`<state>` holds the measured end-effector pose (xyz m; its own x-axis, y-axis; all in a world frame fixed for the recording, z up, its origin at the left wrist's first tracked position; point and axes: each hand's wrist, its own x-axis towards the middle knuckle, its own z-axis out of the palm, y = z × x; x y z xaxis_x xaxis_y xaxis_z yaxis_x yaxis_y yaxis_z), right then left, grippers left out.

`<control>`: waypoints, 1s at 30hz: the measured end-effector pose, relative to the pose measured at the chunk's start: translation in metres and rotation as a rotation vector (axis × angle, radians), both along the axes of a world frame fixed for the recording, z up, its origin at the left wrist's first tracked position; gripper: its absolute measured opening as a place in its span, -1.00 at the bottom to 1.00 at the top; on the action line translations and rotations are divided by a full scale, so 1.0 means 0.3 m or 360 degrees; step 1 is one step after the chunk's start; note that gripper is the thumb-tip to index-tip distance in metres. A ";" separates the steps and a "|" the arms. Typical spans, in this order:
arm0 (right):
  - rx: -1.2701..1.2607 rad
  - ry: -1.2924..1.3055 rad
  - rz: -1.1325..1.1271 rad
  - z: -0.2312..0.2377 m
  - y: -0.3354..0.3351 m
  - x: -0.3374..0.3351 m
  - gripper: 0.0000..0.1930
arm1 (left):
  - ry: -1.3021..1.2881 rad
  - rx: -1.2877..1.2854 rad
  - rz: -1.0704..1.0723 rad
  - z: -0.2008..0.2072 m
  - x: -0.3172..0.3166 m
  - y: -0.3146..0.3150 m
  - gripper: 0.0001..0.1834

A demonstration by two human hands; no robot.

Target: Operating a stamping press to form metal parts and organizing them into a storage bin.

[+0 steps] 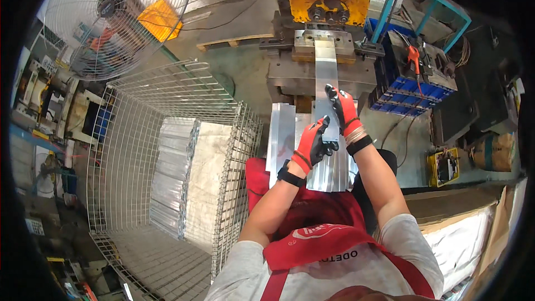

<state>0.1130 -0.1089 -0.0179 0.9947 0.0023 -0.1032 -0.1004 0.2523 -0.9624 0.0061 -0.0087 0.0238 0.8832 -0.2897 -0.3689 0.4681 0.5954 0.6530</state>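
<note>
A long, flat metal strip (326, 72) runs from the press die (323, 34) back toward my body. My left hand (313, 145), in a red and black glove, is closed around its near end, thumb on top. Farther along, my right hand (345, 112), gloved the same way, grips the strip's right edge. Below my hands lies a stack of shiny metal strips (326, 177) in front of my red apron. Another pile of strips (282, 134) lies to the left of my hands. The strip's far end rests at the die, under the yellow press head (329, 6).
At left stands a wire mesh cage (223, 212) with stacked metal strips (170, 173) inside. A large fan (114, 8) is at the upper left. Blue crates (404, 92) with tools on top stand right of the press. A small yellow basket (444, 167) sits at far right.
</note>
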 end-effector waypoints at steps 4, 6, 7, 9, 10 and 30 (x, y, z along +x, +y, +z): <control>0.0045 0.0038 0.0001 0.059 0.008 -0.035 -0.73 | -0.0001 -0.0010 -0.0005 -0.004 -0.002 0.004 -0.69; 0.0064 0.0073 -0.0001 0.077 0.013 -0.042 -0.73 | -0.0020 -0.0026 -0.0005 -0.017 -0.001 0.007 -0.69; 0.0054 0.0063 -0.0003 0.074 0.011 -0.041 -0.73 | -0.0028 -0.0034 -0.0009 -0.020 -0.001 0.006 -0.70; 0.0021 0.0030 -0.0004 0.051 0.007 -0.032 -0.72 | -0.0002 -0.0048 0.0017 -0.022 -0.001 0.002 -0.70; -0.0001 0.0007 -0.0003 0.029 0.004 -0.021 -0.72 | 0.0013 -0.0056 0.0029 -0.024 -0.002 0.000 -0.70; 0.0157 -0.0170 -0.0083 -0.007 0.013 0.010 -0.75 | -0.0160 -0.0127 -0.0043 -0.035 0.006 0.011 -0.71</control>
<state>0.1161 -0.1051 -0.0200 0.9990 -0.0444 0.0016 0.0170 0.3484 -0.9372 0.0079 -0.0056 0.0134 0.9059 -0.3390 -0.2536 0.4193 0.6355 0.6484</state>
